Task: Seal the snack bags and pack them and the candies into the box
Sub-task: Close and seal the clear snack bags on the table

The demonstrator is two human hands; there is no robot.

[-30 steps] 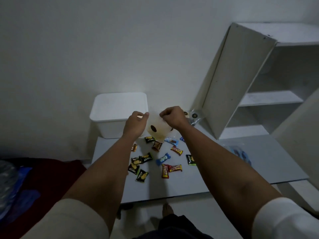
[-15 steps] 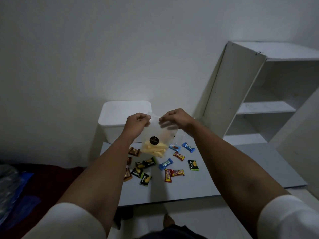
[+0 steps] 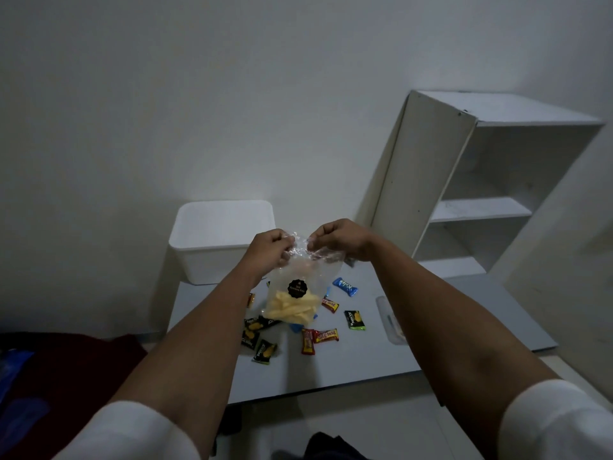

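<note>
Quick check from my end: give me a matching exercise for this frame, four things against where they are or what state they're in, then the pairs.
Things:
1. snack bag
2. white box
3. blue candy
4. white shelf unit

Places or states:
A. lying on the grey table, right of the bag
B. standing right of the table
C. held up by left hand and right hand at its top
D. at the table's far left corner

Pairs: 1-C, 2-D, 3-A, 4-B

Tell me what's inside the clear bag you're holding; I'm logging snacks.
Pale yellow stick-shaped snacks lie heaped at the bottom of the clear snack bag. A round black label covers some of them, so no count is possible.
</note>
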